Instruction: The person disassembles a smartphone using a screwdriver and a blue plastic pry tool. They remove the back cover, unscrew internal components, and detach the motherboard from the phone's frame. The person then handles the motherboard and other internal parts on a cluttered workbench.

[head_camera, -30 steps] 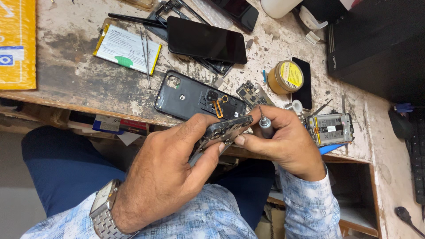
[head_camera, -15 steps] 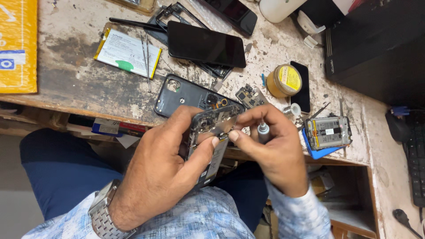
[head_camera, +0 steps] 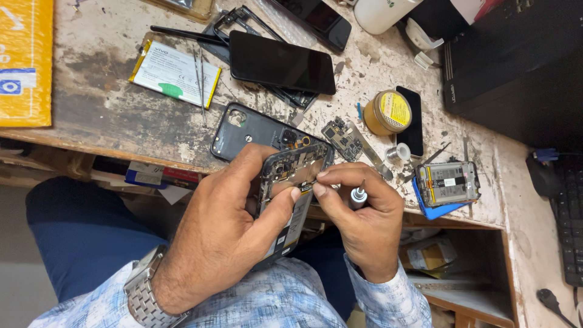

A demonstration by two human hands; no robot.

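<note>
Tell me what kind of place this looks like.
Likely a phone repair bench: the left hand holds an opened phone, with a loose circuit board and a battery on the worn table.

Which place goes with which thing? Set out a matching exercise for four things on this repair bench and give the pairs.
Things:
1. opened phone
2. white battery
3. yellow-lidded tin
4. screwdriver

Places:
A. flat on the bench, far left, tweezers across it
B. gripped in the left hand
C. tucked in the right hand
D. standing beside a small black phone

Pairs: 1-B, 2-A, 3-D, 4-C
</note>
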